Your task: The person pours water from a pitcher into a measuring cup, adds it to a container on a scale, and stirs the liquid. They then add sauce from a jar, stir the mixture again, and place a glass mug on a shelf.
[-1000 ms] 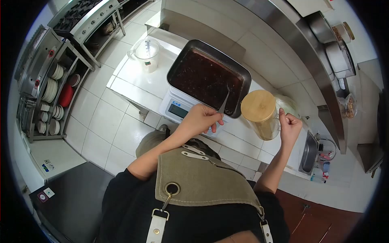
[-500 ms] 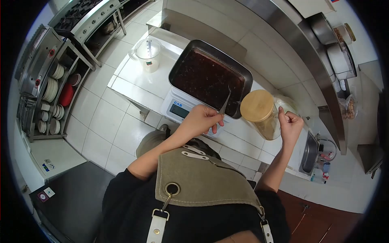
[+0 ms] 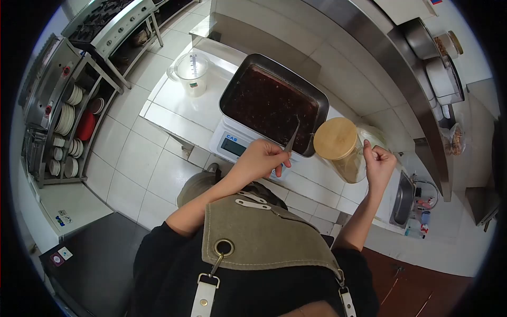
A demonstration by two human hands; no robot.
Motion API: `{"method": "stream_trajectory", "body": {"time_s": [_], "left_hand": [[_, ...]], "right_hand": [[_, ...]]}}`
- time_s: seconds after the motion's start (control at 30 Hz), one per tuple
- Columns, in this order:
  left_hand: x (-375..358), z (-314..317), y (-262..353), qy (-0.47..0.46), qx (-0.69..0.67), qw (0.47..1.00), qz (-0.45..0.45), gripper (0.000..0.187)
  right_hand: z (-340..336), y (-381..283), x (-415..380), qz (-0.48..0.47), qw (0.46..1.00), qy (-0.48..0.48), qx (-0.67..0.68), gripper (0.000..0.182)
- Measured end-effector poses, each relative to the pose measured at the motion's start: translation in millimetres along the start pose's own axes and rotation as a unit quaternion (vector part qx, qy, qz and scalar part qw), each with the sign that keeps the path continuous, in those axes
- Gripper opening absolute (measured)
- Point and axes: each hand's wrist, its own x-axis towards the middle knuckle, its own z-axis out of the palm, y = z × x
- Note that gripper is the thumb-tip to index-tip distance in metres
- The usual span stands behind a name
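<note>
My left hand (image 3: 263, 158) pinches the handle end of a slim metal utensil (image 3: 292, 138). The utensil's far end is in the dark red-brown liquid (image 3: 264, 100), so whether it is a spoon or a fork cannot be made out. The liquid lies in a dark rectangular pan (image 3: 228, 100), which rests on a white CAS digital scale (image 3: 232, 143). My right hand (image 3: 379, 162) is closed at the handle side of a glass jar (image 3: 348, 166) with a round wooden lid (image 3: 335, 138). That jar stands just right of the pan and holds something brownish.
A clear measuring jug (image 3: 193, 76) stands on the white tiled counter (image 3: 163, 113), left of the pan. Behind the jar lies a plastic bag (image 3: 374, 136). A sink (image 3: 403, 201) is at the right, and a metal shelf (image 3: 391, 63) with pots runs overhead. Stacked plates (image 3: 65, 119) fill a left rack.
The utensil and my left hand have shifted very slightly, with the utensil still in the liquid. My right hand stays at the jar.
</note>
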Motion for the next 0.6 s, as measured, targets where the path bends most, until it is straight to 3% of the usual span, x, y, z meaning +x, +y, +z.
{"method": "stream_trajectory", "body": {"time_s": [0.33, 0.6], "left_hand": [[2, 0, -4, -0.003, 0.005, 1.0, 0.003, 0.029], [0, 1, -2, -0.009, 0.003, 1.0, -0.003, 0.028]], "right_hand": [[7, 26, -4, 0.055, 0.99, -0.017, 0.125, 0.051], [27, 63, -20, 0.097, 0.957, 0.042, 0.269, 0.05]]}}
